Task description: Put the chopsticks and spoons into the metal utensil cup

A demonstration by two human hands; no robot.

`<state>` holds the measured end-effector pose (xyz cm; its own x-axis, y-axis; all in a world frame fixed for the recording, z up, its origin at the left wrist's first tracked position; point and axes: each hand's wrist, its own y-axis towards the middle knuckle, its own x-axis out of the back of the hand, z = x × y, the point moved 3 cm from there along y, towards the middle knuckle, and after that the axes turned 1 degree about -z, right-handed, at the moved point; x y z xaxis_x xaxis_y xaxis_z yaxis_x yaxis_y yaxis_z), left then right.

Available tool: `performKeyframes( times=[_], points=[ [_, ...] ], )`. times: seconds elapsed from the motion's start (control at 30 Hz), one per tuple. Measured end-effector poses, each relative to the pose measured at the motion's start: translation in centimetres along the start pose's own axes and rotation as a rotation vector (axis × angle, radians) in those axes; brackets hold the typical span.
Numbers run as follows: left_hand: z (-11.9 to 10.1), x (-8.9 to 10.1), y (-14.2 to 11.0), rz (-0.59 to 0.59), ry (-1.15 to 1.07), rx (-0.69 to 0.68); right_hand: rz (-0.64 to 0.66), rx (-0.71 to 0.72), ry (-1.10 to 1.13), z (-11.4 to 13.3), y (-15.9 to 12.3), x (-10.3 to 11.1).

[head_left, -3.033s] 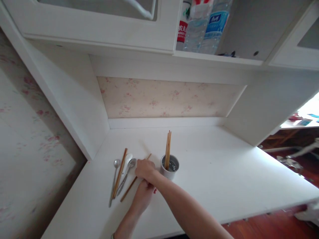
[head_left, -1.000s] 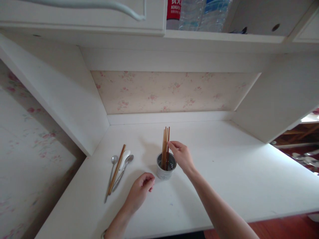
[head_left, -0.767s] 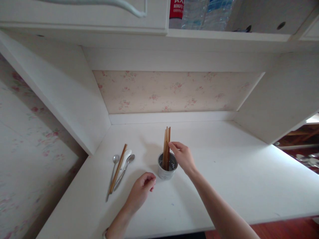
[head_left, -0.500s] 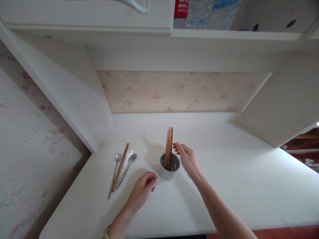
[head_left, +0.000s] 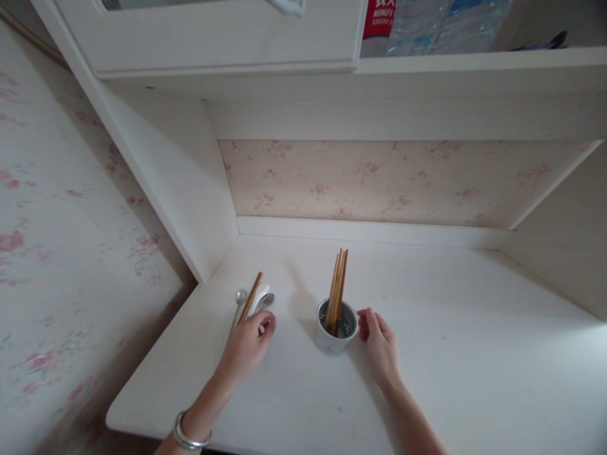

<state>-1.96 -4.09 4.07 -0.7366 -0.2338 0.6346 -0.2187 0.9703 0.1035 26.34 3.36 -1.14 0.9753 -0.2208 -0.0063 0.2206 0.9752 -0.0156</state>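
A grey-white metal utensil holder (head_left: 331, 345) with small holes stands upright, and several wooden chopsticks (head_left: 337, 284) lean inside it. To its right is my right hand (head_left: 379, 344), fingers loosely bent and apart, the tips close to the rim; whether they touch it I cannot tell. My left hand (head_left: 249, 341) hovers over the near ends of the loose utensils on the left, fingers curved with a gap at the thumb. Beyond it show wooden chopsticks (head_left: 252, 294), a white spoon (head_left: 258, 296), a metal spoon (head_left: 265, 302) and a long-handled small spoon (head_left: 241, 297). Their lower parts are partly hidden by that hand.
The white tabletop (head_left: 294, 392) runs under everything. White side panels and a floral back panel (head_left: 332, 183) enclose it. Overhead is a white cupboard (head_left: 227, 44) with a shelf (head_left: 450, 63) holding plastic-wrapped bottles (head_left: 427, 28). A silver bracelet (head_left: 184, 433) circles my left wrist.
My left hand has moved left from near the holder to the loose utensils. My right hand has dropped from beside the chopsticks to beside the holder's rim. The view has shifted left.
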Motion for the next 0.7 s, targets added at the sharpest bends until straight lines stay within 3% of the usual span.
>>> performKeyframes(
  times=[0.07,0.13,0.3,0.47,0.7],
  points=[
    [0.8,2.1,1.0,-0.075,0.251,-0.006,0.001,-0.014,0.020,0.0,0.1,-0.2],
    [1.7,3.2,1.7,-0.054,0.504,0.008,0.002,-0.024,0.048,0.1,0.2,-0.3],
    [3.9,3.0,2.1,0.090,0.898,0.081,-0.012,-0.015,0.085,0.1,0.4,0.0],
    [4.6,2.4,2.6,0.117,0.974,0.117,0.005,-0.021,0.093,0.0,0.6,0.1],
    [5.1,2.7,4.1,0.228,0.795,0.230,0.039,0.012,0.026,-0.1,0.8,-0.2]
  ],
)
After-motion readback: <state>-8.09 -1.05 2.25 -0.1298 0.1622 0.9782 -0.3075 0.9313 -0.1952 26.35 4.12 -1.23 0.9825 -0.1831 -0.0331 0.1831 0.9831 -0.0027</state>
